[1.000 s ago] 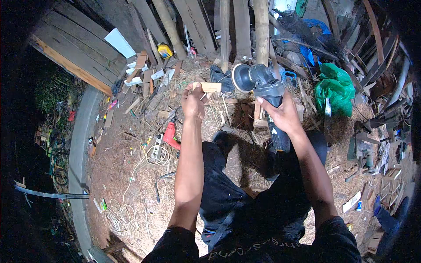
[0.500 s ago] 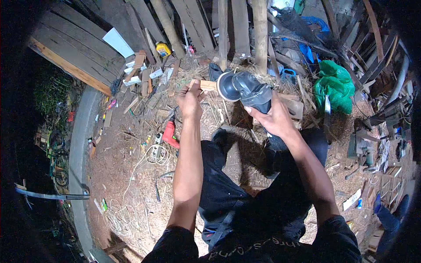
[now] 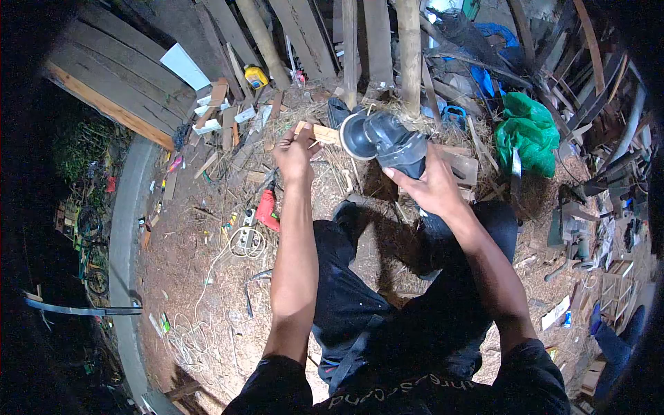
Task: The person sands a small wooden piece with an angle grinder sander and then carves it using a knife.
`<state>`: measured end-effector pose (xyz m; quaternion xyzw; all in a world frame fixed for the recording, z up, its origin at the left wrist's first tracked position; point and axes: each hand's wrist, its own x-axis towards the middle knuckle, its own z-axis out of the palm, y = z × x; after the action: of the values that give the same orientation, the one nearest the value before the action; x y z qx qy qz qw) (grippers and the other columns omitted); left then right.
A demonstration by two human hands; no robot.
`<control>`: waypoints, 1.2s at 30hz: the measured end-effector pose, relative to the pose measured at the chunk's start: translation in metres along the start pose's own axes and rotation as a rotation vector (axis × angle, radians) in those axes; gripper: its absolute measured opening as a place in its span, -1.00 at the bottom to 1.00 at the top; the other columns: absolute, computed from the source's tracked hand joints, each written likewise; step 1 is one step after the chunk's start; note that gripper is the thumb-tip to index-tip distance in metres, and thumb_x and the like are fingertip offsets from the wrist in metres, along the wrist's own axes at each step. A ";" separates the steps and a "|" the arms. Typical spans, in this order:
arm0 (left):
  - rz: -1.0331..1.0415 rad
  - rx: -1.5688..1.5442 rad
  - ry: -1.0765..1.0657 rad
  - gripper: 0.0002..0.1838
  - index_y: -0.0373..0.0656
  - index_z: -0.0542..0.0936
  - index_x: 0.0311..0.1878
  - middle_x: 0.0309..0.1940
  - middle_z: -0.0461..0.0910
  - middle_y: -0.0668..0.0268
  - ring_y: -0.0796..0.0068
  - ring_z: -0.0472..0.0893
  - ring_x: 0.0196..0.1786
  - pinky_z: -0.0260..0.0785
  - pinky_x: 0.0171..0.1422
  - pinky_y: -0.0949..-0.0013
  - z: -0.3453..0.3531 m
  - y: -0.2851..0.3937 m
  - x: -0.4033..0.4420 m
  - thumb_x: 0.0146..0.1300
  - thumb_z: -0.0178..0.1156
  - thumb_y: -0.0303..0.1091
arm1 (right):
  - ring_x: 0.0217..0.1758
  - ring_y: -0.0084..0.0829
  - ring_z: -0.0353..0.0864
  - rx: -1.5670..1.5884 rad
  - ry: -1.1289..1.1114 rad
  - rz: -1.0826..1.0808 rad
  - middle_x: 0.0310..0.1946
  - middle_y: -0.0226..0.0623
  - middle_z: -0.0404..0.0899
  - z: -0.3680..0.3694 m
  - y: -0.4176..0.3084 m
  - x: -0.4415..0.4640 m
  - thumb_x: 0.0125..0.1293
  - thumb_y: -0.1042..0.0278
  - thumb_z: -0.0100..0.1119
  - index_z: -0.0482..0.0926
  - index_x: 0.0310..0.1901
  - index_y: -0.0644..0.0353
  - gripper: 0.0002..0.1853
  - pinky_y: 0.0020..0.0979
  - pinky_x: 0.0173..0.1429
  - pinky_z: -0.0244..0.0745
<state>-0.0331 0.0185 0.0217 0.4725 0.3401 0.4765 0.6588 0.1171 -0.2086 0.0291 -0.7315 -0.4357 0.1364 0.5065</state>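
Note:
My left hand (image 3: 296,155) is closed on one end of a small flat wooden piece (image 3: 325,133), light in colour. The piece's other end meets the edge of a round pad on a dark handheld power sander (image 3: 391,140). Wrapped round the sander's body is my right hand (image 3: 432,183), thumb lying along its near side. The pad faces left, toward the wood. Both hands are held out above my knees, and the fingers under the sander are hidden.
A red power drill (image 3: 268,209) lies on the ground below my left hand, near a power strip (image 3: 247,238) with a pale cord. Right of the sander sits a green plastic bag (image 3: 527,135). A yellow bottle (image 3: 256,77) stands by planks at the back.
My left hand and the wooden piece have shifted slightly left. The sander's head has tilted a little, its pad still at the wood's end.

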 end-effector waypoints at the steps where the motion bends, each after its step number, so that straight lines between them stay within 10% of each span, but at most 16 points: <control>1: 0.005 0.002 0.004 -0.83 -0.25 0.65 -0.12 -0.35 0.66 0.31 0.53 0.65 -0.35 0.56 -0.30 0.43 0.000 -0.001 0.000 0.30 0.26 -0.38 | -0.03 -0.30 0.66 -0.008 -0.018 0.016 -0.09 -0.04 0.64 -0.001 -0.003 -0.001 0.09 0.10 0.51 0.45 0.11 0.33 -0.34 -0.29 0.09 0.52; 20: 0.022 0.002 0.011 -0.84 -0.31 0.64 -0.10 -0.37 0.65 0.30 0.54 0.63 -0.40 0.58 -0.30 0.39 -0.004 -0.006 0.004 0.32 0.15 -0.49 | 0.00 0.04 0.67 -0.018 -0.039 -0.031 -0.12 0.16 0.63 0.000 -0.014 -0.003 0.10 0.09 0.47 0.36 0.14 0.48 -0.25 -0.13 0.08 0.54; 32: -0.161 -0.091 0.087 -0.85 -0.32 0.58 -0.11 -0.27 0.63 0.20 0.39 0.64 -0.30 0.57 -0.24 0.35 -0.010 -0.009 0.011 0.27 0.18 -0.50 | 0.01 -0.18 0.65 -0.022 -0.019 0.011 -0.06 0.02 0.63 0.002 -0.012 -0.002 0.07 0.07 0.51 0.45 0.13 0.32 -0.31 -0.23 0.17 0.47; 36: -0.200 -0.125 0.109 -0.86 -0.32 0.58 -0.13 -0.28 0.61 0.21 0.39 0.63 -0.30 0.57 -0.26 0.33 -0.013 -0.016 0.015 0.27 0.19 -0.49 | 0.03 0.01 0.67 0.002 -0.037 0.013 -0.09 0.19 0.62 0.001 -0.024 -0.004 0.09 0.07 0.48 0.33 0.13 0.56 -0.21 -0.17 0.11 0.54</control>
<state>-0.0350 0.0352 0.0024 0.3678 0.3905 0.4537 0.7117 0.1025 -0.2082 0.0479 -0.7310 -0.4403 0.1537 0.4981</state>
